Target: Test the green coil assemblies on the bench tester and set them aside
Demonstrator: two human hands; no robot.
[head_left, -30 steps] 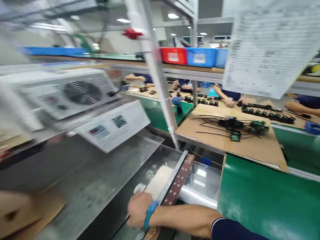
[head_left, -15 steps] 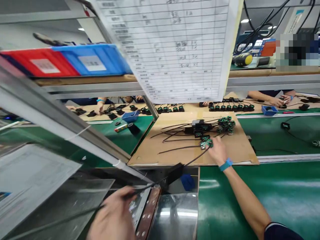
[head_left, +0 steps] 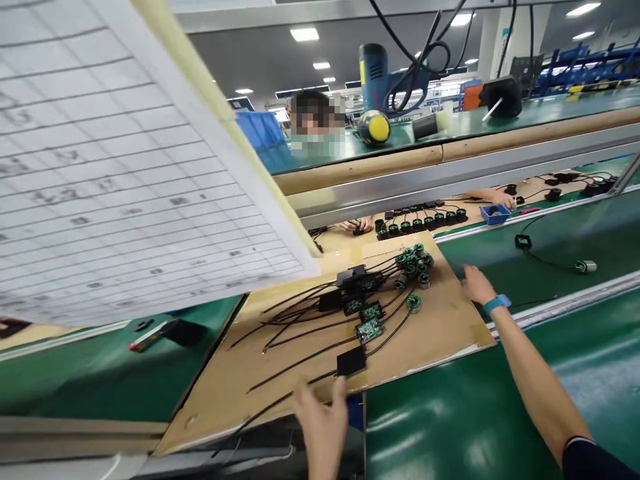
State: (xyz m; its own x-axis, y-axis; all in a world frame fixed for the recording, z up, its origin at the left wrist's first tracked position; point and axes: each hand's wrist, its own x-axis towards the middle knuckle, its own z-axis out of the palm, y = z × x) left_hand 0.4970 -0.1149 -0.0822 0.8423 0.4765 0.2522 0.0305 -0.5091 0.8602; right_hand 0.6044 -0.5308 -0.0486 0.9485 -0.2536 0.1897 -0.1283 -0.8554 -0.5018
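Observation:
My left hand point(head_left: 323, 417) is at the cardboard's front edge, thumb and fingers apart, holding nothing. Just beyond its fingertips lies a black rectangular module point(head_left: 351, 361) with a cable running left and another curving to a round green board point(head_left: 413, 304). My right hand point(head_left: 477, 285), with a blue wristband, is at the right edge of the cardboard sheet point(head_left: 435, 333); its fingers are partly hidden and what they touch is unclear. Several cabled units lie on the sheet, including a green circuit board point(head_left: 369, 330) and a cluster of round parts point(head_left: 413, 261).
A paper form point(head_left: 150, 173) hangs close at the upper left. A metal rail point(head_left: 450, 167) crosses above the bench. On the green belt point(head_left: 500, 250) at right lies a wired part point(head_left: 585, 267). Hands of other people point(head_left: 501, 199) are across the bench.
The view has turned right. My left hand has let go of the cable, and the black module now lies on the cardboard. My right hand has left the boards and moved right.

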